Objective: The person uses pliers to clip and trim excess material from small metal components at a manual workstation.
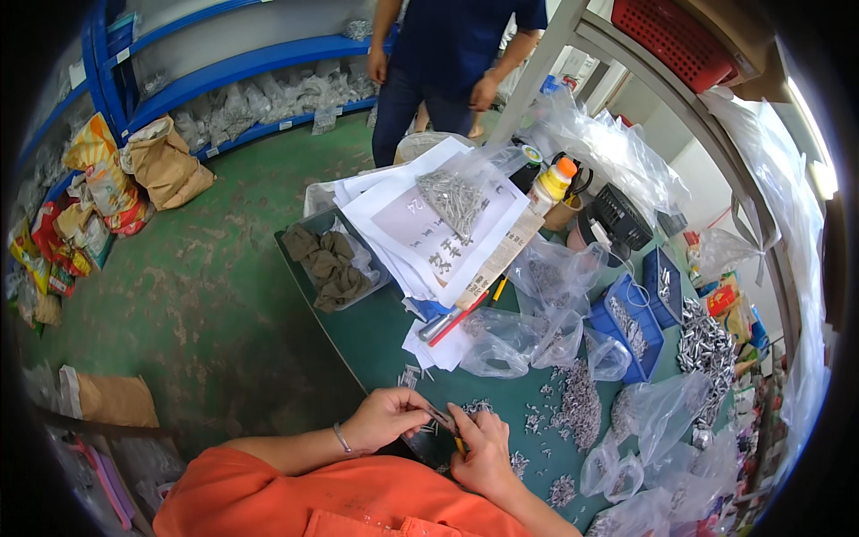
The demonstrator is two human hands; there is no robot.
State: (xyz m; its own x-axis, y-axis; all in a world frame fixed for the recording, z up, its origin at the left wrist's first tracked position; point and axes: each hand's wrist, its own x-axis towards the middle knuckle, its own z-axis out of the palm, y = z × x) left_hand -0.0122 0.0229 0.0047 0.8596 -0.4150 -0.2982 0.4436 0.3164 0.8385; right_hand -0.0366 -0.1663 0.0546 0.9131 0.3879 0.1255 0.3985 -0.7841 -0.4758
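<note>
At the table's near edge my two hands meet. My left hand (pixel 386 419), with a bangle at the wrist, is closed with thumb and fingertips pinched at the tip of a grey metal tool; any small part between them is hidden. My right hand (pixel 483 449) is wrapped round that tool, which looks like pliers (pixel 440 417) with a yellow-orange grip. Loose small metal parts (pixel 481 406) lie just beyond my right hand, and a larger heap of them (pixel 577 407) is farther right.
Plastic bags of parts (pixel 546 331), blue bins (pixel 631 327) and a pile of metal pins (pixel 707 349) crowd the right side. Papers (pixel 403 210) with a bag of pins (pixel 454 201) lie beyond, near a cloth-filled tub (pixel 327 268). A person (pixel 452 72) stands across the table.
</note>
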